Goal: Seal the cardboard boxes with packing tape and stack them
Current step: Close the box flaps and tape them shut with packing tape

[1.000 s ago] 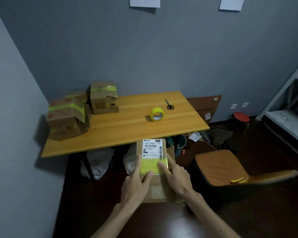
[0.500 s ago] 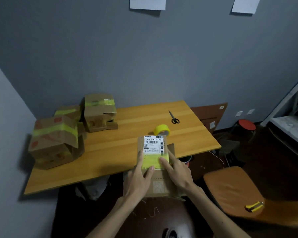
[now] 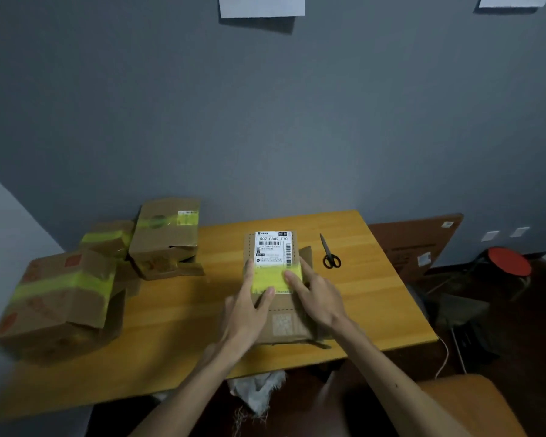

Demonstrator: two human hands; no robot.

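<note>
A small cardboard box (image 3: 281, 323) with a white shipping label and a strip of yellow tape across its top is over the middle of the wooden table (image 3: 171, 326). My left hand (image 3: 249, 305) grips its left side with the thumb on the tape. My right hand (image 3: 317, 294) grips its right side, thumb also on the tape. Three boxes sealed with yellow tape are piled at the table's left: a large one (image 3: 60, 298), a small one (image 3: 108, 239) and one at the back (image 3: 167, 234). The tape roll is hidden behind the held box.
Black scissors (image 3: 331, 255) lie on the table right of the box. A flat cardboard sheet (image 3: 416, 244) leans on the grey wall. A red stool (image 3: 509, 261) stands at the right, a chair seat (image 3: 473, 405) at the bottom right, and a white bag (image 3: 256, 392) under the table.
Both hands have carried the labelled box up and forward from below the table edge to over the tabletop. The view moved closer to the table, and the tape roll is now hidden.
</note>
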